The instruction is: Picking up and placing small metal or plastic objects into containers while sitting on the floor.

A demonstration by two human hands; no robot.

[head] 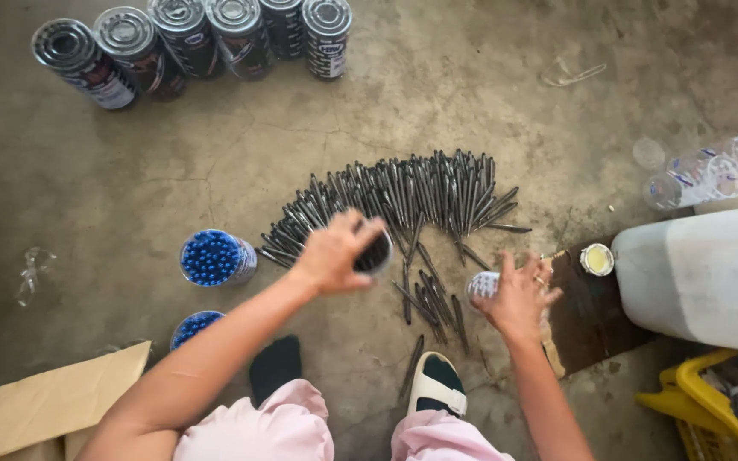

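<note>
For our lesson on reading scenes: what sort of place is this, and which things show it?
Probably a small workshop or packing area. A cracked bare concrete floor serves as the work surface, a fan of dark pens lies on it, and a row of lidded cylindrical tins stands beside clear tubs of blue-capped pens.

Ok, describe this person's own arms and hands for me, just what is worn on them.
Both arms are bare from the lower frame edge to the wrists: no sleeves, gloves, watch or bracelet show. The left hand shows nothing on its fingers. The right hand wears rings, thin bands on the fingers. Their colour is too small to tell.
</note>
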